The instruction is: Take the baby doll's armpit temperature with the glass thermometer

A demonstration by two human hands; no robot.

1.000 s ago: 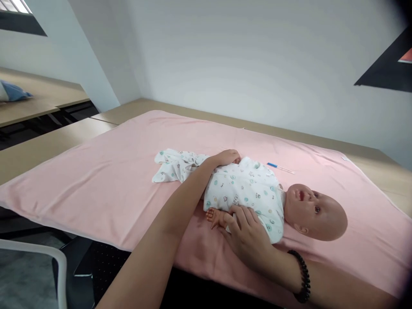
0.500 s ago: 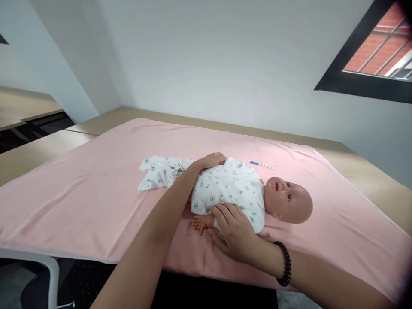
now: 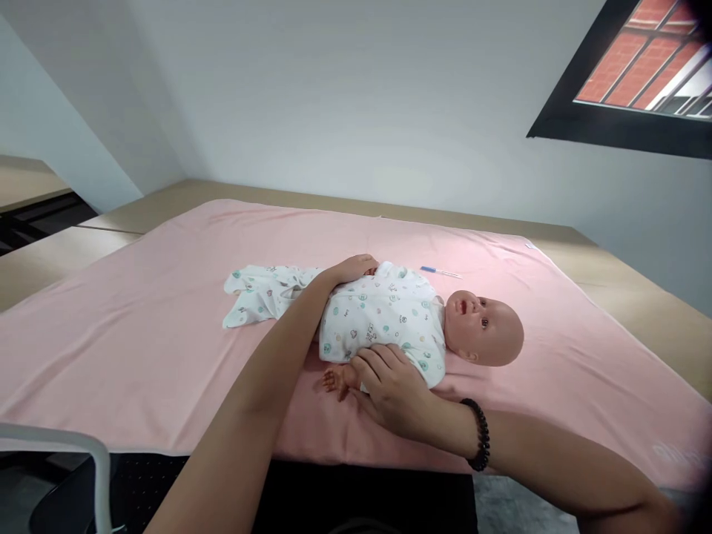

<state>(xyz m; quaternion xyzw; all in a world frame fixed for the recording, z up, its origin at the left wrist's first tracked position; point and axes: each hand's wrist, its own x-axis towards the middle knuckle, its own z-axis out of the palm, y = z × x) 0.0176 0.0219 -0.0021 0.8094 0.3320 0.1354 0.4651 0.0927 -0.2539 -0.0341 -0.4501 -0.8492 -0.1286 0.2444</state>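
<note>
A baby doll lies on its back, head to the right, on a pink blanket. It wears a white printed top and matching trousers. Reaching across its middle, my left hand is closed over the doll's far arm by the wrist; the fingertips are partly hidden. My right hand, below a black bead bracelet, wraps the near sleeve and forearm. The doll's small near hand pokes out beside my fingers.
Behind the doll lies a thin blue and clear stick, like a thermometer. Wooden tabletop borders the blanket at the back, against a white wall. A pale curved metal bar and a dark chair are at the lower left. A barred window is upper right.
The whole scene has shifted slightly left and up in view as the camera moved. Both hands keep their places on the doll.
</note>
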